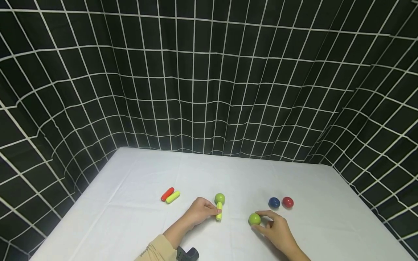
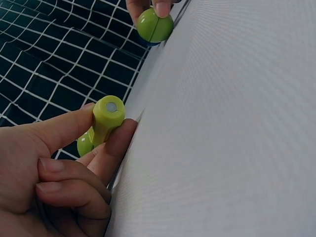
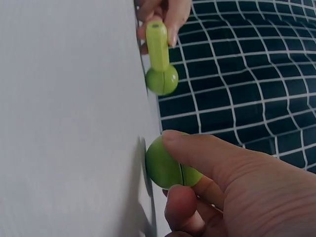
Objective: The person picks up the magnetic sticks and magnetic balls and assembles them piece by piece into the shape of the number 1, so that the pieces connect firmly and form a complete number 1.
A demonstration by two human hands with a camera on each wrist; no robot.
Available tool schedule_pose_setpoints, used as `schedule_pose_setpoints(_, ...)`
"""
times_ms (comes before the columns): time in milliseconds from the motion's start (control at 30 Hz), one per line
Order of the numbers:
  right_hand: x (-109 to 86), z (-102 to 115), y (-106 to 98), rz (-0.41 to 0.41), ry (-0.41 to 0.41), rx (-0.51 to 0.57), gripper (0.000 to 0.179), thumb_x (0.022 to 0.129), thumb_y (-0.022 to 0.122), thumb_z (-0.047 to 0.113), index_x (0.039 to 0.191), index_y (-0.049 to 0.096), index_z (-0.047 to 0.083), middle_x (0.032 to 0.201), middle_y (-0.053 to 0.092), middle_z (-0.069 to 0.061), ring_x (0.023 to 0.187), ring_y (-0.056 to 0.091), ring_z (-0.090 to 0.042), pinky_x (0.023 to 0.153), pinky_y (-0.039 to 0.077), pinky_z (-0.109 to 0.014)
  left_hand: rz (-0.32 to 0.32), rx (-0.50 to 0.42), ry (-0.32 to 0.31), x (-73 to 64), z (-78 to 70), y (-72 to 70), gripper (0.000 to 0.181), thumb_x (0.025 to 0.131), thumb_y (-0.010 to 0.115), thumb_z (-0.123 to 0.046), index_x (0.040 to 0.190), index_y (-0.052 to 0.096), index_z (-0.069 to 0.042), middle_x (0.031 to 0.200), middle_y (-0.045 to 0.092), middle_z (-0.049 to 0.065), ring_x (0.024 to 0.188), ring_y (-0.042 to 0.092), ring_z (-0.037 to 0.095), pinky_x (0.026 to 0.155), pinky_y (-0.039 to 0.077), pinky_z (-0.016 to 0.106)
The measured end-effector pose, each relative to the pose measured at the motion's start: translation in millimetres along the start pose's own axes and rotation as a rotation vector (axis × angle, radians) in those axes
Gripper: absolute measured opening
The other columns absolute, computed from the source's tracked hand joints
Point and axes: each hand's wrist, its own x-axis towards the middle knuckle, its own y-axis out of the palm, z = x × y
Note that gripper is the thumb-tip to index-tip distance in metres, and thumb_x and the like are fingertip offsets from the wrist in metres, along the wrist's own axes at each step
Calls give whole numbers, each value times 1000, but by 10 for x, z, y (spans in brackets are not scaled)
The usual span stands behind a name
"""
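Observation:
My left hand (image 1: 200,212) pinches a short yellow-green handle (image 1: 219,218) between thumb and fingers, close over the white table. At the handle's far end is a green ball (image 1: 220,198); in the right wrist view the two line up like a small maraca. The handle's near end shows a round grey spot in the left wrist view. To the right, my right hand (image 1: 277,230) grips a second green ball (image 1: 254,219) between thumb and fingers, low over the cloth. A thin seam runs round this ball (image 3: 165,165) in the right wrist view.
A red handle (image 1: 167,194) and another yellow-green handle (image 1: 173,197) lie side by side on the left. Beyond my right hand sit a blue ball (image 1: 274,202) and a red ball (image 1: 288,202). Black curtains (image 1: 209,90) with a white grid surround the white-covered table (image 1: 137,170).

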Motion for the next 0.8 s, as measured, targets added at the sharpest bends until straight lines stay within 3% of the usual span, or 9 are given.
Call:
schedule_pose_setpoints(367,-52,106,146,122,-28,123,45,69,80,16,109,64,4,50,42,4,42,35,0,41,30,-14,-4,-15,-5,6,12,3,24,77,75,-25,78,70,-1,71,67,3,75,56,13,70,44,28)
schedule_pose_setpoints(800,-105,219,287,202,-63,161,47,70,79,19,112,62,5,53,45,4,43,36,1,41,31,-12,-1,-5,13,13,15,8,24,77,74,-27,77,70,-4,67,67,3,71,56,13,67,43,28)
